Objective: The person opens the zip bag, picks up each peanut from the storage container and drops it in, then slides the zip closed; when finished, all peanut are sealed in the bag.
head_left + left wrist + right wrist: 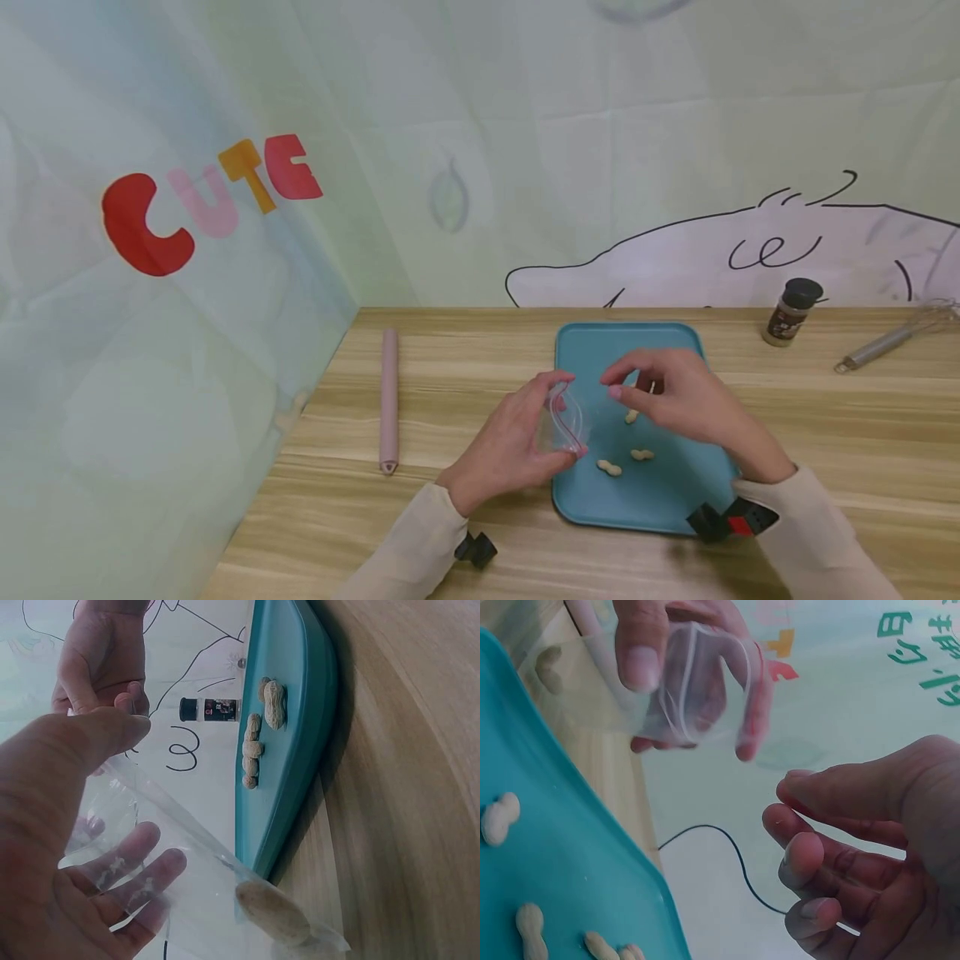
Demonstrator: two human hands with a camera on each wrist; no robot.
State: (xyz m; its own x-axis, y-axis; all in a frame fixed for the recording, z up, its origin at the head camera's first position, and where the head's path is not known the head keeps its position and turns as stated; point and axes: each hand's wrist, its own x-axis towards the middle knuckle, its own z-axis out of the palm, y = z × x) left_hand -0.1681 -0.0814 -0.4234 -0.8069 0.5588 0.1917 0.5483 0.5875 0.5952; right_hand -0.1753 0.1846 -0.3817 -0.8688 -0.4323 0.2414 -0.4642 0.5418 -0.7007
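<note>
My left hand point(506, 442) holds a clear zip bag point(568, 417) over the left side of the tray, its mouth spread apart between thumb and fingers. Down in the bag lies a peanut point(274, 913), seen in the left wrist view. To the right of the bag's mouth hovers my right hand point(686, 396), fingers loosely bent, with nothing visible between them in the right wrist view point(855, 855). Beneath the hands, several unshelled peanuts point(609, 468) rest on a blue tray point(630, 508); my right hand partly covers some in the head view.
A pink rolling pin point(388, 400) lies on the wooden table point(465, 358) to the left. Behind the tray, at right, stands a black-capped seasoning jar point(792, 313), with a whisk point(885, 343) beyond it. Printed cloth point(480, 167) hangs along the table's back and left.
</note>
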